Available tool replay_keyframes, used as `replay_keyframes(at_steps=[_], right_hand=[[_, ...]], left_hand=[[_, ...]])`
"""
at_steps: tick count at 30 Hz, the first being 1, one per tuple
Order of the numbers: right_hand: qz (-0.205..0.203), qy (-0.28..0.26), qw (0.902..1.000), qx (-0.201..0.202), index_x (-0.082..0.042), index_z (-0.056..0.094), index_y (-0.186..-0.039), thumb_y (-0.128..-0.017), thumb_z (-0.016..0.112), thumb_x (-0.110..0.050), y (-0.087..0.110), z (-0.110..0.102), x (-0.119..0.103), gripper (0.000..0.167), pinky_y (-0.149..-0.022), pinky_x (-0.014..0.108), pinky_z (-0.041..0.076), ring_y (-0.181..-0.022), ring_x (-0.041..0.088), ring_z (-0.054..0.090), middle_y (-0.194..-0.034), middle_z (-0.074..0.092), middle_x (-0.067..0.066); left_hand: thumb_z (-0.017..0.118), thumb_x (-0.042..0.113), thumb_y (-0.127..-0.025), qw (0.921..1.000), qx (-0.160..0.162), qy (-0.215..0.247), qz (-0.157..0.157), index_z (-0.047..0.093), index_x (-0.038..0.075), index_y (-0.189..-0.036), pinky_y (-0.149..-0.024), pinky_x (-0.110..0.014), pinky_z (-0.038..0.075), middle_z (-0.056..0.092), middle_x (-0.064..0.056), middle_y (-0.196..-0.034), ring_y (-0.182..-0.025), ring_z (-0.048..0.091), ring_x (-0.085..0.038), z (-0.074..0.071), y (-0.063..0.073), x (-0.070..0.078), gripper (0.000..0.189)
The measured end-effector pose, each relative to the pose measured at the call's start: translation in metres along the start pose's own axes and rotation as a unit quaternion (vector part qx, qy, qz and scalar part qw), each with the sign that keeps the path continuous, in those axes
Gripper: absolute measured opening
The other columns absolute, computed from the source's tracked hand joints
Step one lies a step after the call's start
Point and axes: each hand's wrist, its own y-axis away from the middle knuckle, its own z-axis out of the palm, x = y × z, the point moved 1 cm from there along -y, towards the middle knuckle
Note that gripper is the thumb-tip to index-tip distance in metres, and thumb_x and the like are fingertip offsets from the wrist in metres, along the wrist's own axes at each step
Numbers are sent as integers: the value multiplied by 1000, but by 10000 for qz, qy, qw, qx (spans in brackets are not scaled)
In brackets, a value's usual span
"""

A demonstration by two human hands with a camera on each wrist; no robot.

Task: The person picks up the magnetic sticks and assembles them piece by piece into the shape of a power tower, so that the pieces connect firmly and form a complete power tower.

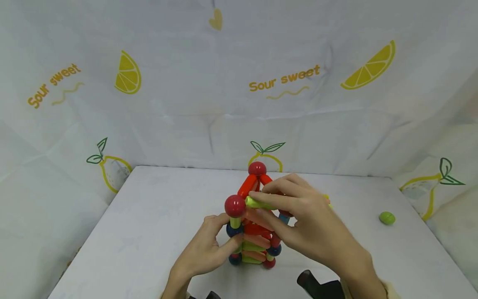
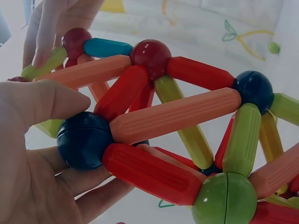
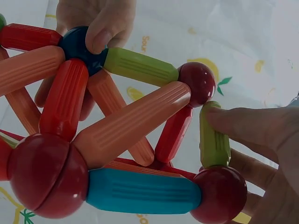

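Observation:
A tower of magnetic rods and balls point(image 1: 255, 238) stands on the white table, in red, orange, lime, blue and dark blue. My left hand point(image 1: 205, 245) grips a dark blue ball point(image 2: 84, 140) on its left side, thumb on the near face and fingers behind. From the right, my right hand point(image 1: 313, 220) pinches a short lime-green rod point(image 3: 215, 135) between thumb and fingers. One end of that rod meets a dark red ball point(image 3: 219, 195); the other lies close to another red ball point(image 3: 197, 84), and contact there is unclear. The right hand hides part of the tower in the head view.
Off to the right on the table point(image 1: 157, 232) lies a small green ball point(image 1: 387, 218). A white cloth point(image 1: 179, 137) with lemon prints hangs behind the table's far edge. Black wrist gear point(image 1: 323, 288) shows below the right forearm.

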Motion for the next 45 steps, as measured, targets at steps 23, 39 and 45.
replay_keyframes(at_steps=[23,39,45], right_hand=[[1071,-11,9903,882,-12,75,-122,-87,74,1,11,-8,43,37,-87,10,47,-100,4,60,-107,75,3],[3531,1137,9203,-1239,2,73,-117,-88,77,-10,107,45,196,32,-90,63,55,-105,46,63,-113,72,27],[3720,1312,9045,-1621,5,73,-116,-84,73,-3,124,52,211,32,-88,64,55,-99,46,64,-111,70,30]], left_hand=[[67,17,-98,9996,19,250,-137,65,19,-130,-100,-38,55,77,7,-112,-105,69,-8,1,-1,-2,32],[64,19,-99,9991,82,197,-353,64,15,-130,-101,-41,55,76,6,-114,-108,68,-9,4,-1,-5,31],[64,19,-99,9989,79,168,-424,65,14,-130,-101,-39,54,76,7,-114,-109,68,-9,4,0,-3,31]])
